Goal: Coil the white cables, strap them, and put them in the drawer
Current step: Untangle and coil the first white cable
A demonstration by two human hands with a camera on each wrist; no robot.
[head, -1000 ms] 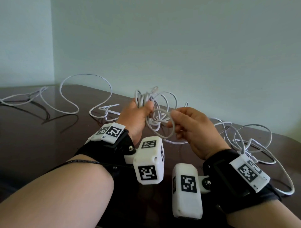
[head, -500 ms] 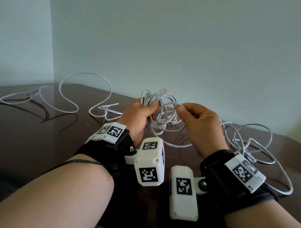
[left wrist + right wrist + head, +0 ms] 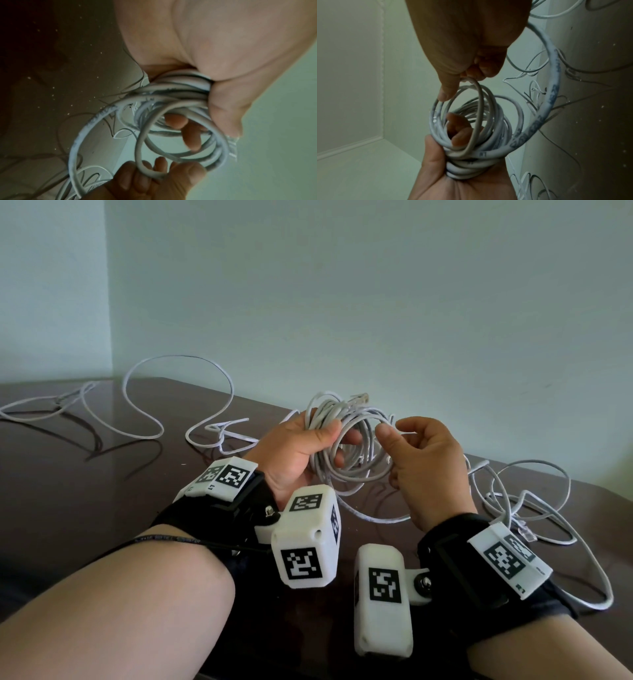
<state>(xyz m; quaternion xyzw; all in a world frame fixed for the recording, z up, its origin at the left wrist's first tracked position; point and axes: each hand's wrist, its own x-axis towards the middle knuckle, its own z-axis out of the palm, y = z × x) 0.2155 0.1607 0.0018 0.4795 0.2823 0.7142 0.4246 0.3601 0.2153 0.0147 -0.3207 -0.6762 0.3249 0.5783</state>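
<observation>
A coil of white cable [image 3: 346, 440] [image 3: 173, 94] [image 3: 471, 159] is held up above the dark table [image 3: 85, 491]. My left hand [image 3: 301, 450] grips the coil's several loops, thumb across them [image 3: 435, 147]. My right hand [image 3: 421, 460] pinches the newest loop [image 3: 471, 81] between thumb and fingertips at the coil's right side [image 3: 154, 174]. The cable's loose remainder [image 3: 376, 515] trails from the coil down to the table on the right. A clear plug [image 3: 359, 398] sticks up from the coil's top.
A second white cable [image 3: 144, 405] lies in loose curves across the table's back left. More tangled white cable [image 3: 534, 508] with a plug lies at the right, behind my right wrist. The pale wall stands close behind the table. No drawer or strap shows.
My right hand has risen and carried another loop up to the coil. The coil in my left hand has lifted slightly and gained a turn.
</observation>
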